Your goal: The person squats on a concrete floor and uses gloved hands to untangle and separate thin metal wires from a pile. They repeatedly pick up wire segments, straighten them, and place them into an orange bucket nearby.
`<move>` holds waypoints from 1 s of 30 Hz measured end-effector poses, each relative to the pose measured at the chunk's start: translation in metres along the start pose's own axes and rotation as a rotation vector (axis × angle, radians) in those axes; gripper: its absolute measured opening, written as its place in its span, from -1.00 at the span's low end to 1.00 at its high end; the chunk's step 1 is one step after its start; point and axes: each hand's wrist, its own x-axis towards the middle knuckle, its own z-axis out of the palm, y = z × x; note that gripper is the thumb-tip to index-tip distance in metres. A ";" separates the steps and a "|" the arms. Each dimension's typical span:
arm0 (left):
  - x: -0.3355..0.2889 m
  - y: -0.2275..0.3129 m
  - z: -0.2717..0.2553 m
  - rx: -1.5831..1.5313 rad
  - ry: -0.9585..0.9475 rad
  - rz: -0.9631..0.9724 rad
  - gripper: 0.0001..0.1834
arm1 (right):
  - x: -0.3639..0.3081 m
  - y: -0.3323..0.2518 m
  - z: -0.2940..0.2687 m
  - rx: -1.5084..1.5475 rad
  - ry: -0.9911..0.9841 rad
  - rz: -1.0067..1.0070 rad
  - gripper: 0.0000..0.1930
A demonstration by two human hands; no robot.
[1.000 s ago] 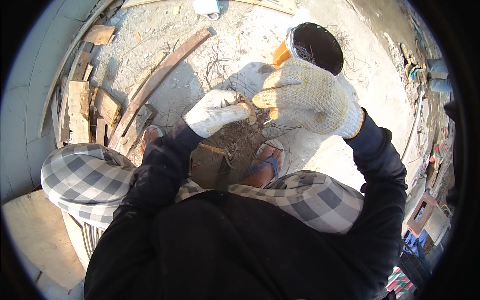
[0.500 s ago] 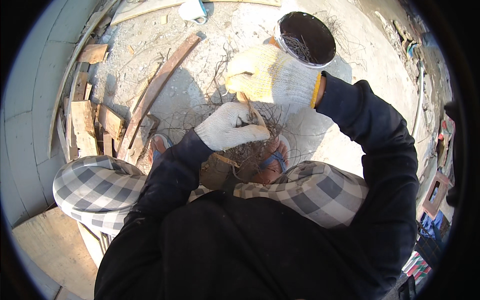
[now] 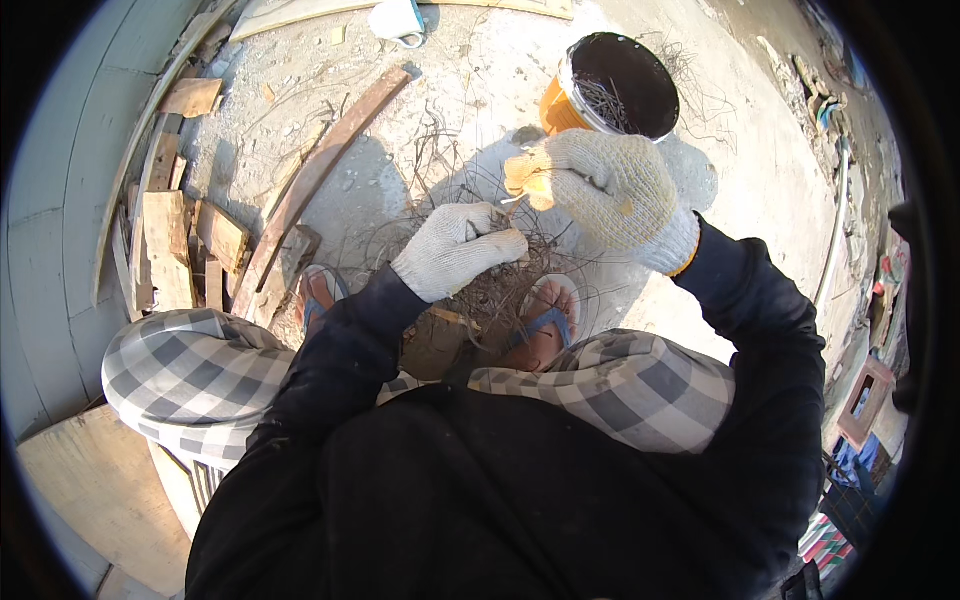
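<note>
Both my hands wear knitted work gloves. My left hand (image 3: pixel 455 250) is closed, thumb against fingers, over a heap of tangled thin wire (image 3: pixel 490 300) on the ground between my feet. A thin, wire-like strand (image 3: pixel 514 204) runs from its fingertips to my right hand (image 3: pixel 610 190). The right hand, whose glove has yellow on the fingers, is closed in a pinch on the strand's upper end, higher and to the right. Beyond it stands an orange bucket (image 3: pixel 557 108) with a dark inside, holding short dark metal pieces (image 3: pixel 600 100).
A long reddish-brown wooden strip (image 3: pixel 325 175) lies left of the wire. Broken boards (image 3: pixel 168 250) are piled by the grey wall (image 3: pixel 50 200). A white and blue cup (image 3: pixel 396 20) sits at the back. Loose wire (image 3: pixel 700 85) lies beside the bucket; a red-brown block (image 3: pixel 868 402) is far right.
My right hand has moved right and turned, drawing apart from the left and uncovering the bucket's orange side. The left hand stays nearly in place, still closed.
</note>
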 end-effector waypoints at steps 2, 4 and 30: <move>-0.001 -0.001 -0.002 0.001 0.000 0.009 -0.70 | -0.006 -0.012 0.000 0.062 0.069 -0.091 -0.75; -0.001 -0.002 -0.004 -0.013 0.025 0.057 -0.69 | -0.009 -0.016 -0.002 -0.053 0.036 -0.231 -0.74; -0.006 0.001 0.000 0.034 0.074 0.107 -0.74 | -0.017 -0.023 0.006 -0.437 -0.079 -0.189 -0.68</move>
